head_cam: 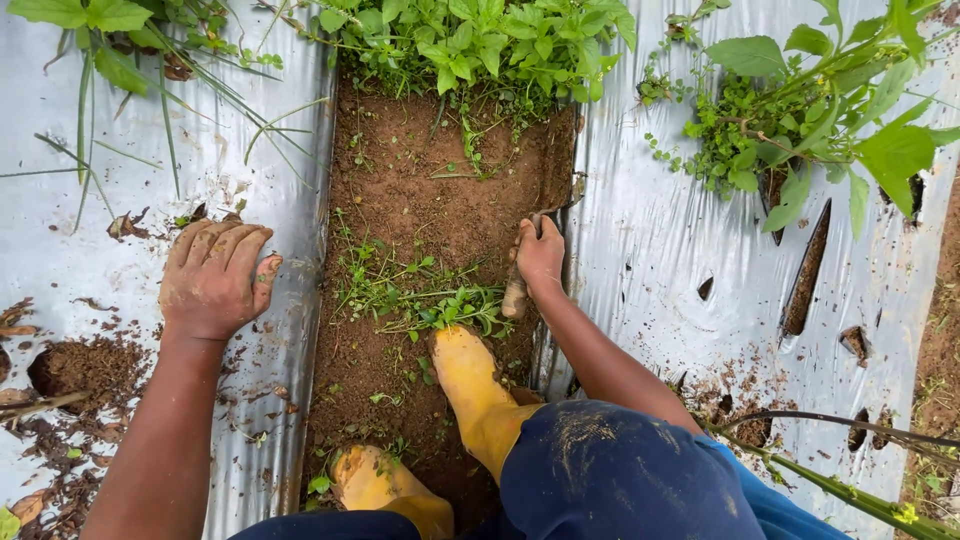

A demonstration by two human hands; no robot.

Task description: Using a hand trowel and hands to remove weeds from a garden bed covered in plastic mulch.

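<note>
My left hand (213, 278), smeared with soil, rests flat with fingers together on the silver plastic mulch sheet (110, 250) at the left of a soil furrow (420, 210). My right hand (540, 255) is closed around a hand tool with a wooden handle (516, 295); its blade end points into the soil at the furrow's right edge, mostly hidden by the hand. Small green weeds (430, 300) lie in the furrow just left of the tool. My two yellow rubber boots (475, 385) stand in the furrow below the weeds.
Silver mulch (660, 230) also covers the bed on the right, with slits and planting holes (805, 275). Leafy plants (480, 40) crowd the furrow's far end, and a bush (800, 110) grows at the upper right. Loose soil and a hole (60, 370) mark the left sheet.
</note>
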